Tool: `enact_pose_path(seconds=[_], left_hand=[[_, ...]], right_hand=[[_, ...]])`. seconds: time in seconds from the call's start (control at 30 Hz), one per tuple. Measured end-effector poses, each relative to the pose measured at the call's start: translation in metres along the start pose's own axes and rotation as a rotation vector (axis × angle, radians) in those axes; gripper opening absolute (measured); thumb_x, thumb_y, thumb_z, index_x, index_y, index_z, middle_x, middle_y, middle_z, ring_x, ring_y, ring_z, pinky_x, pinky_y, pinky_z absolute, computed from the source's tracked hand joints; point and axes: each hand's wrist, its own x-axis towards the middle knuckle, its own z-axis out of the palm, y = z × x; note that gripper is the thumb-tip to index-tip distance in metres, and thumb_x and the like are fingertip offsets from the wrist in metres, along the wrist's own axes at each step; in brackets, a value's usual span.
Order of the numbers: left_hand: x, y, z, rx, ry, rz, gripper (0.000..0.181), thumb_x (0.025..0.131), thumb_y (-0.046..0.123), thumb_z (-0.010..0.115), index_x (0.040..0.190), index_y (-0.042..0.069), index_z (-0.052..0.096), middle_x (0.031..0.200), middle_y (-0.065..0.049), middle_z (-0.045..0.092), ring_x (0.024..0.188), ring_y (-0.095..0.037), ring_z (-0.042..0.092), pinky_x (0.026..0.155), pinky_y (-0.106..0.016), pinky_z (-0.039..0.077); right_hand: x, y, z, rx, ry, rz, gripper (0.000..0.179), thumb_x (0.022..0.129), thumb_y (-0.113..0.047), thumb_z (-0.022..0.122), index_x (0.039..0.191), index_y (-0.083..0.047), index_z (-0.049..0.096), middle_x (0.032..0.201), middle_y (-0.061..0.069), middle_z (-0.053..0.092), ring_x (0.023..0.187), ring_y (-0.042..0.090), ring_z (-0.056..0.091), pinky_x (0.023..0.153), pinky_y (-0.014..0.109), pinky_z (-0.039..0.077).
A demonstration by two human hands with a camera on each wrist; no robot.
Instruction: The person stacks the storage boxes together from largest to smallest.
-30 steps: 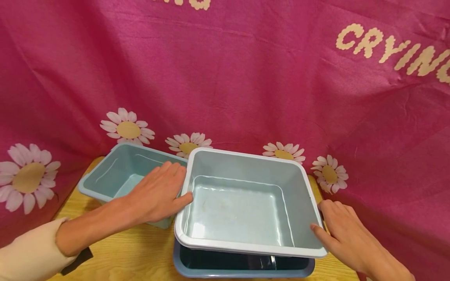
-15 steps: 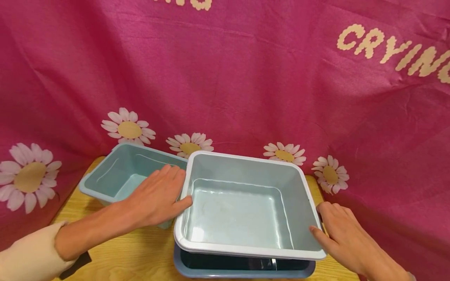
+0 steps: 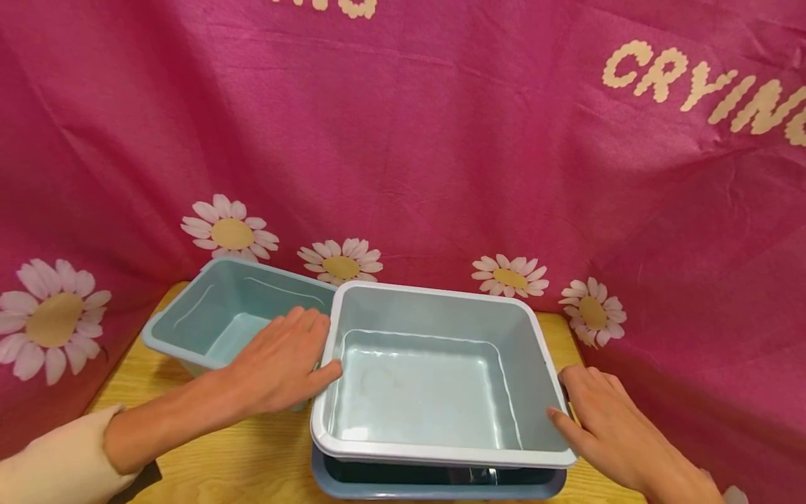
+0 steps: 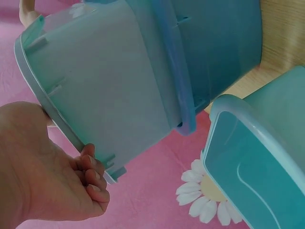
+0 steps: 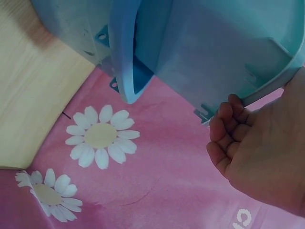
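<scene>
A light grey plastic tub (image 3: 422, 392) with a white rim hangs partly inside a darker blue tub (image 3: 441, 490), its lower walls hidden there in the wrist views. My left hand (image 3: 286, 364) grips the grey tub's left rim, thumb over the top, fingers curled beneath it in the left wrist view. On the opposite side my right hand (image 3: 607, 427) grips the right rim in the same manner, its curled fingers (image 5: 224, 126) under the edge. The blue tub's front rim shows below the grey one.
A smaller teal tub (image 3: 189, 308) stands behind my left forearm, near the blue tub. All stand on a wooden table (image 3: 233, 455). A pink cloth (image 3: 409, 140) with daisies and lettering hangs behind the table.
The grey tub has sunk a little lower and shifted slightly left, with both hands keeping their grip. The blue and teal tubs stay in place.
</scene>
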Motion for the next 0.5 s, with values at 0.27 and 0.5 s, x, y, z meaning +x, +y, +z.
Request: enact_pose_path(seconds=[0.27, 0.5], left_hand=[[-0.0006, -0.0015, 0.0049, 0.008, -0.025, -0.012, 0.036, 0.087, 0.032, 0.066, 0.103, 0.002, 0.055, 0.085, -0.001, 0.048, 0.077, -0.017, 0.043, 0.065, -0.031, 0.039], [0.0, -0.0019, 0.0073, 0.023, -0.034, -0.016, 0.036, 0.087, 0.032, 0.065, 0.104, 0.002, 0.055, 0.086, -0.002, 0.048, 0.078, -0.017, 0.043, 0.066, -0.031, 0.039]], right_hand=[[-0.0006, 0.0005, 0.0065, 0.002, 0.0, -0.011, 0.027, 0.086, -0.028, 0.071, 0.104, -0.019, 0.053, 0.081, -0.02, 0.038, 0.078, 0.002, 0.037, 0.073, 0.032, 0.036], [0.0006, 0.0012, 0.0071, 0.023, -0.056, 0.049, 0.03, 0.088, -0.035, 0.071, 0.108, -0.021, 0.053, 0.081, -0.018, 0.039, 0.077, 0.003, 0.038, 0.072, 0.031, 0.036]])
